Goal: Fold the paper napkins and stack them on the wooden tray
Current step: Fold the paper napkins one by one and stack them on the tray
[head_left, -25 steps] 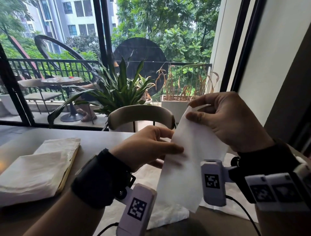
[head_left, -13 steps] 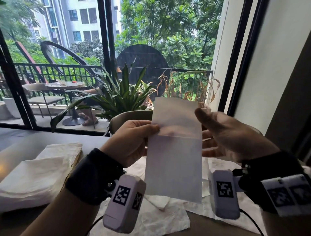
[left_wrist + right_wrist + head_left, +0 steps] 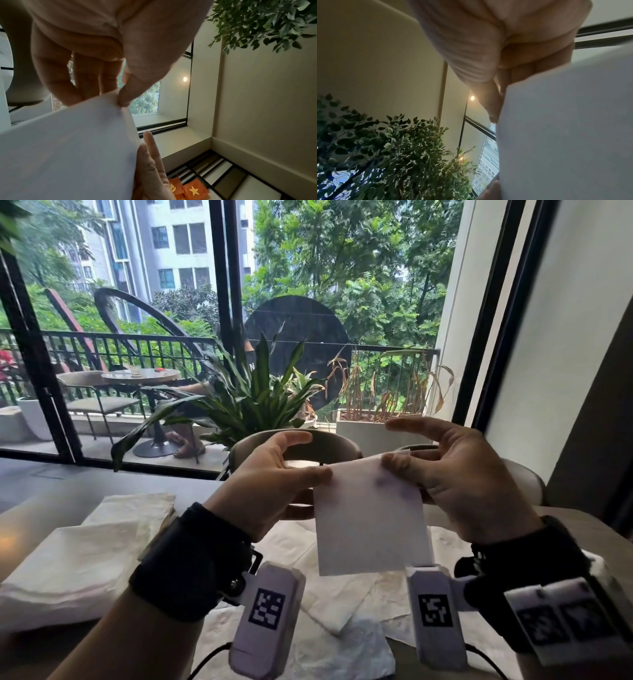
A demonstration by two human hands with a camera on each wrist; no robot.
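Note:
I hold a white folded paper napkin (image 3: 370, 518) in the air over the table, and it hangs as a rough square. My left hand (image 3: 322, 477) pinches its upper left corner between thumb and fingers. My right hand (image 3: 390, 465) pinches the upper right corner with the thumb in front, the index finger raised above the edge. The left wrist view shows the thumb (image 3: 126, 97) pressed on the napkin (image 3: 68, 148). The napkin (image 3: 565, 121) fills the right of the right wrist view. A stack of folded napkins (image 3: 68, 559) lies on the wooden tray (image 3: 163, 523) at the left.
Loose unfolded napkins (image 3: 325, 614) are spread on the grey table (image 3: 102, 484) under my hands. A curved chair back (image 3: 322, 446) stands just beyond the far edge, with a potted plant (image 3: 253, 402) and window behind. A wall (image 3: 565, 371) closes the right side.
The napkin was a long upright strip; its top half has come down and it is now a shorter square. Both hands have moved lower, and the right hand now pinches the top right corner.

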